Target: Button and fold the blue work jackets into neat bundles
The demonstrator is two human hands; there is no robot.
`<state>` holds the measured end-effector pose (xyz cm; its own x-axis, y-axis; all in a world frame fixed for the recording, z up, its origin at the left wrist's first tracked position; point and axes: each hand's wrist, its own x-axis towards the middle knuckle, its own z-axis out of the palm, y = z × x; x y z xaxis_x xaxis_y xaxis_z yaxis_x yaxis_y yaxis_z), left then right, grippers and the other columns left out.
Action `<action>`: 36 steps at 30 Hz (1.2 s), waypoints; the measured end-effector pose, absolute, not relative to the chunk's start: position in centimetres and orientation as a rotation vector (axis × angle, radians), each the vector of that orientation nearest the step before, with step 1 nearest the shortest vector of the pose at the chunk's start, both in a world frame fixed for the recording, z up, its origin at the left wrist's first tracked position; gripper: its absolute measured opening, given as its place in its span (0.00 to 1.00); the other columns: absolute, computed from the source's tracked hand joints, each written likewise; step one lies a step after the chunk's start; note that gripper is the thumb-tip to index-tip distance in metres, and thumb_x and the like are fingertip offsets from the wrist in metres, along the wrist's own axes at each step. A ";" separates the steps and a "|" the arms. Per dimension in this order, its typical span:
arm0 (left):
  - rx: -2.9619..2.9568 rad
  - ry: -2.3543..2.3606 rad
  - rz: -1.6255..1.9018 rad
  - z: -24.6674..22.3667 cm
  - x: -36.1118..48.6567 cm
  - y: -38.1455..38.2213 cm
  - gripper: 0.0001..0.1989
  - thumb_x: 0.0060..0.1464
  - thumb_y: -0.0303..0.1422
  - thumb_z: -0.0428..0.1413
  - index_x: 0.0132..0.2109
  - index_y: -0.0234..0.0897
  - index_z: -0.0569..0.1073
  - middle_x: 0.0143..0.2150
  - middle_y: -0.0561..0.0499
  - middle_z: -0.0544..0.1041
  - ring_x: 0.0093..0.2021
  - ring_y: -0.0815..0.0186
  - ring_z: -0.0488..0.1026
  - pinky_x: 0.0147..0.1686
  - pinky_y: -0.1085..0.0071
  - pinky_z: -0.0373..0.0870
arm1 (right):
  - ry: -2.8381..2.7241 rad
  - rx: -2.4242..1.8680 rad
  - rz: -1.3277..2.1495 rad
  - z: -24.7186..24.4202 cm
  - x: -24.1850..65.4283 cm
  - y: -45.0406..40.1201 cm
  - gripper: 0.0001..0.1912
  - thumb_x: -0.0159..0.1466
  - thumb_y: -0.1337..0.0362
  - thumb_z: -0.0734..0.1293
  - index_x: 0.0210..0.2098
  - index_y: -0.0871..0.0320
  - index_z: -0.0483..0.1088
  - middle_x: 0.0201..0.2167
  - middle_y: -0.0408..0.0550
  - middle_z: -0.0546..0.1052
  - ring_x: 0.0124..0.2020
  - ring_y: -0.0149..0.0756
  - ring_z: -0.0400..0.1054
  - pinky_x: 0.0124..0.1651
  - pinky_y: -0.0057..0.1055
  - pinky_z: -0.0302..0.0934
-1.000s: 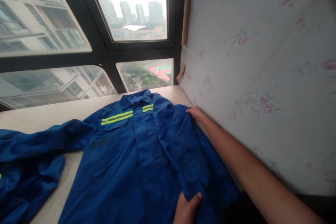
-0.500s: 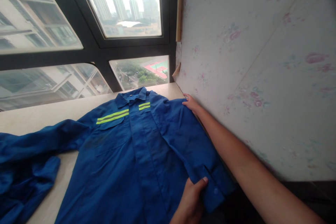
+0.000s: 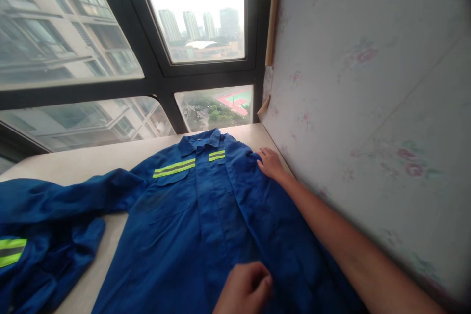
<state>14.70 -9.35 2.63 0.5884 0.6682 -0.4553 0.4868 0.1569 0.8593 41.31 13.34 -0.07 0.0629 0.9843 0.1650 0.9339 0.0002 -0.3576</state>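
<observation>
- The blue jacket (image 3: 172,240) is laid front up on the window ledge (image 3: 69,162), and its collar (image 3: 199,143) is pointed toward the window (image 3: 206,14).
- The right sleeve as seen (image 3: 267,211) is draped downward, to the right of the collar; the other sleeve (image 3: 91,191) is stretched out leftward from it.
- The biggest change is seen at the left hand (image 3: 243,287): half a second ago the cuff was held by it, whereas now it is curled over the jacket front, well below the collar. No cloth is seen between thumb and finger, but whether any is pinched underneath cannot be told.
- The right hand (image 3: 271,163) is rested on the sleeve's upper edge, to the right of the collar and slightly lower. Its fingers are laid more flatly than before (a small fold may be caught by the thumb; this cannot be told).
- The lower sleeve, it is judged, is no longer drawn taut, and only its upper edge is being attended to.
- Farther from the collar, at lower left, bunched blue cloth (image 3: 55,260) with a bright stripe (image 3: 13,252) is left untouched.
</observation>
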 end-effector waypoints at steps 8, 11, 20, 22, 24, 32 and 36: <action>1.723 1.591 0.757 6.1 17.7 15.8 0.11 0.54 0.36 0.60 0.43 0.36 0.76 0.45 0.41 0.80 0.48 0.54 0.75 0.50 0.63 0.66 | -1.755 -2.047 0.392 -1.3 44.3 16.9 0.18 0.70 0.62 0.56 0.47 0.59 0.76 0.49 0.58 0.78 0.51 0.44 0.70 0.55 0.36 0.59; 1.603 1.661 0.804 4.7 19.7 22.8 0.17 0.51 0.40 0.64 0.43 0.32 0.75 0.44 0.40 0.79 0.49 0.52 0.75 0.49 0.60 0.67 | -1.750 -2.007 0.573 -1.4 46.2 17.3 0.16 0.68 0.59 0.59 0.37 0.58 0.78 0.41 0.53 0.81 0.43 0.43 0.73 0.47 0.33 0.62; 1.282 1.577 0.819 1.3 23.1 31.3 0.20 0.61 0.40 0.56 0.55 0.34 0.70 0.54 0.46 0.73 0.50 0.56 0.73 0.47 0.56 0.74 | -1.611 -1.884 0.809 -2.9 48.3 15.9 0.15 0.64 0.55 0.64 0.40 0.58 0.76 0.40 0.49 0.81 0.40 0.42 0.73 0.41 0.32 0.63; 1.251 1.570 0.816 0.7 22.7 32.1 0.19 0.61 0.40 0.56 0.56 0.34 0.70 0.54 0.45 0.73 0.50 0.57 0.73 0.48 0.56 0.74 | -1.569 -1.893 0.753 -3.3 48.4 15.4 0.15 0.63 0.54 0.65 0.40 0.58 0.76 0.39 0.49 0.80 0.40 0.43 0.73 0.42 0.33 0.63; 1.231 1.571 0.809 0.3 22.4 32.5 0.19 0.62 0.40 0.56 0.56 0.35 0.70 0.54 0.45 0.73 0.49 0.59 0.74 0.47 0.57 0.75 | -1.534 -1.926 0.655 -3.6 48.3 15.0 0.14 0.63 0.54 0.65 0.40 0.57 0.76 0.39 0.49 0.80 0.40 0.43 0.73 0.44 0.35 0.63; 1.462 1.616 0.910 2.0 23.1 29.8 0.20 0.57 0.28 0.58 0.56 0.29 0.69 0.59 0.35 0.70 0.60 0.50 0.67 0.59 0.54 0.64 | -1.725 -1.920 0.079 -2.4 44.5 13.6 0.22 0.66 0.64 0.60 0.58 0.59 0.68 0.59 0.58 0.70 0.61 0.51 0.60 0.65 0.49 0.51; 1.785 1.397 0.916 3.4 23.3 21.8 0.23 0.51 0.26 0.60 0.55 0.39 0.71 0.66 0.43 0.65 0.69 0.53 0.55 0.68 0.58 0.47 | -1.941 -1.793 0.148 -2.3 40.8 11.9 0.24 0.68 0.62 0.58 0.62 0.54 0.65 0.66 0.51 0.64 0.67 0.47 0.53 0.68 0.49 0.47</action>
<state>23.27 21.82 3.39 0.1750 0.9776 0.1166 0.4962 -0.1899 0.8472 40.79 11.86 -2.29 -0.0170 0.9606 0.2774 0.9075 0.1313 -0.3990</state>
